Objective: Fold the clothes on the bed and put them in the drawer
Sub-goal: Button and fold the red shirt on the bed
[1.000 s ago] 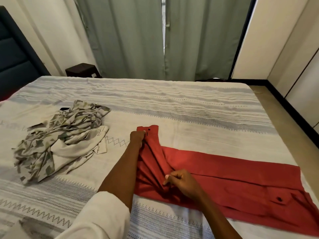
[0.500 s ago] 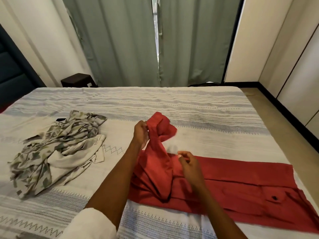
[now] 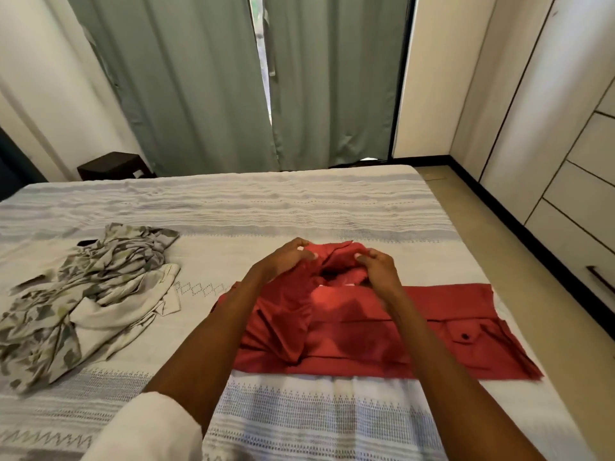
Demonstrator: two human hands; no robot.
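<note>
The red garment (image 3: pixel 382 331) lies at lower centre on the bed (image 3: pixel 299 207). The left hand (image 3: pixel 286 257) and right hand (image 3: pixel 377 266) each pinch its raised end. Folding seems underway; next, laying this end flat rightwards.

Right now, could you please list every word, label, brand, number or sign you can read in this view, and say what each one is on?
None: no readable text shows in this view.
The red garment, gripped at its far end by the left hand and the right hand, shows only a dark button.
The camouflage-print garment and the bedspread carry patterns, not letters.
A pale patch on the dark bedside unit is too small to read.
</note>
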